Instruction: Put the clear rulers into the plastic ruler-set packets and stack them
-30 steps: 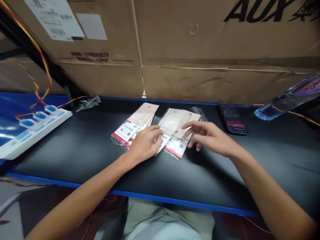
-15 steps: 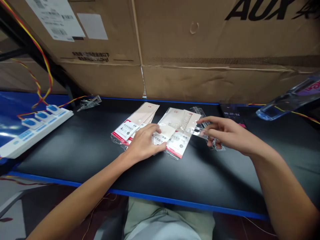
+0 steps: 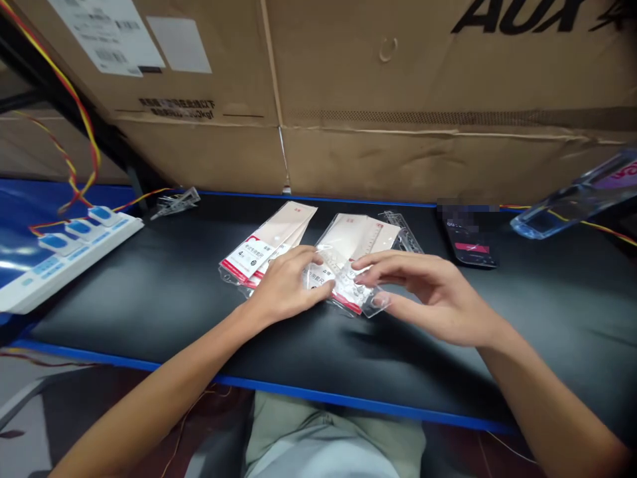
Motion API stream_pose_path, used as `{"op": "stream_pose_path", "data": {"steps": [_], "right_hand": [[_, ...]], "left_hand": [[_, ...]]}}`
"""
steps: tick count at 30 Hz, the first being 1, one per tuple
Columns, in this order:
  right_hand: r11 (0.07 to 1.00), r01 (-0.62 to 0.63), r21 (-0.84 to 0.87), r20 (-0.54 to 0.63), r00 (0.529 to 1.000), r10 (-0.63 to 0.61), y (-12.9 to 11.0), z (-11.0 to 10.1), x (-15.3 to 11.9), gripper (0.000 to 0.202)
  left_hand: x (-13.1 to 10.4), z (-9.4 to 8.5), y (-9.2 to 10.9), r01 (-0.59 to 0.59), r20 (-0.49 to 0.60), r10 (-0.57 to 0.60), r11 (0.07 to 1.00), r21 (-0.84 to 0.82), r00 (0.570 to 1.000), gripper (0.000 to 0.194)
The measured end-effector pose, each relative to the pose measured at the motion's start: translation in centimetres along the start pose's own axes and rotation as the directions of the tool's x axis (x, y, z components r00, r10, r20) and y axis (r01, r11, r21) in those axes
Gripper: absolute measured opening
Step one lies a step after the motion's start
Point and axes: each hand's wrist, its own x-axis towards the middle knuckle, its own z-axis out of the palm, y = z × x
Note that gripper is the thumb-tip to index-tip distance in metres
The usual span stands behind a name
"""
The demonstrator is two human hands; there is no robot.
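My left hand (image 3: 286,282) lies at the left side of a clear plastic packet (image 3: 355,226) on the table, its thumb and forefinger holding the packet down. Inside the packet are pale cards and a white label with a red lower edge. Over the packet's lower end, my right hand (image 3: 432,292) holds a clear plastic ruler piece (image 3: 374,305) between thumb and fingers. The piece overlaps the label; its full outline is hard to make out. Left of these, more packets (image 3: 253,255) with matching labels overlap, partly behind my left hand.
Behind my right hand lie other clear ruler pieces (image 3: 404,229). A phone (image 3: 468,245) and a tilted plastic bottle (image 3: 562,206) are at the right. At the left are a power strip (image 3: 74,259) and clear pieces (image 3: 176,202). A cardboard box (image 3: 348,159) stands behind the table.
My right hand has moved left and toward me, bringing the clear ruler piece over the packet's label and uncovering the phone. My left hand stays nearly in place.
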Motion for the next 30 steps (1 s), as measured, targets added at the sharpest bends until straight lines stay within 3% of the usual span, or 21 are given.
{"op": "stream_pose_path", "data": {"steps": [6,13,19,24,30], "right_hand": [[0.93,0.027,-0.366,0.017,1.0,-0.022,-0.2,-1.5,0.1,0.029],[0.927,0.067,-0.368,0.168,0.986,-0.004,-0.2,-3.6,0.0,0.038],[0.933,0.1,-0.345,0.213,0.977,-0.026,-0.5,-1.9,0.2,0.032],[0.876,0.14,-0.461,0.201,0.978,-0.051,0.3,0.5,0.4,0.02],[0.818,0.127,-0.561,0.096,0.992,-0.088,1.8,2.0,0.3,0.026]], "left_hand": [[0.1,-0.3,0.0,0.028,0.054,-0.027,0.999,-0.02,0.998,0.03],[0.3,-0.8,0.4,0.048,0.058,-0.041,0.993,-0.11,0.997,0.018],[0.3,-1.1,0.6,-0.021,0.068,0.029,0.994,-0.103,0.997,0.017],[0.2,-1.3,0.9,-0.066,0.083,0.075,0.991,-0.113,0.994,0.022],[-0.2,-1.5,1.1,-0.138,0.114,0.151,0.984,-0.108,0.982,0.031]]}}
